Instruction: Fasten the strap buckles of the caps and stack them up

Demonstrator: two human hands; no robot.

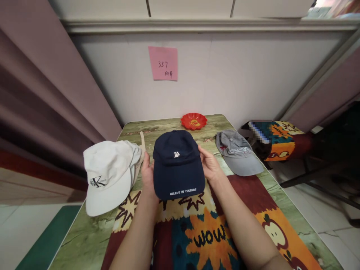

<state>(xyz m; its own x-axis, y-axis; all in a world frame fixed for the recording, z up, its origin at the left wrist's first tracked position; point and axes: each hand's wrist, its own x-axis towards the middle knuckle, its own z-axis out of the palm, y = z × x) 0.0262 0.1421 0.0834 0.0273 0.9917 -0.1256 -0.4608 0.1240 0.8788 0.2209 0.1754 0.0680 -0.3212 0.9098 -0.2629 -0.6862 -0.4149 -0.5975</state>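
Observation:
A navy baseball cap with a small white "LA" on its front is held between my two hands, its brim toward me. My left hand grips its left side, thumb up. On its right side, my right hand is closed around the edge, with the fingers partly hidden behind the cap. A white cap with black "CK" lettering rests on the table to the left, its strap stretching toward the back. To the right lies a grey cap with white script, its brim pointing toward me.
A red scalloped dish stands at the back of the green marbled table. Under my arms spreads a colourful patterned cloth. The wall behind carries a pink note. Purple curtains hang at the left; a patterned stool stands right.

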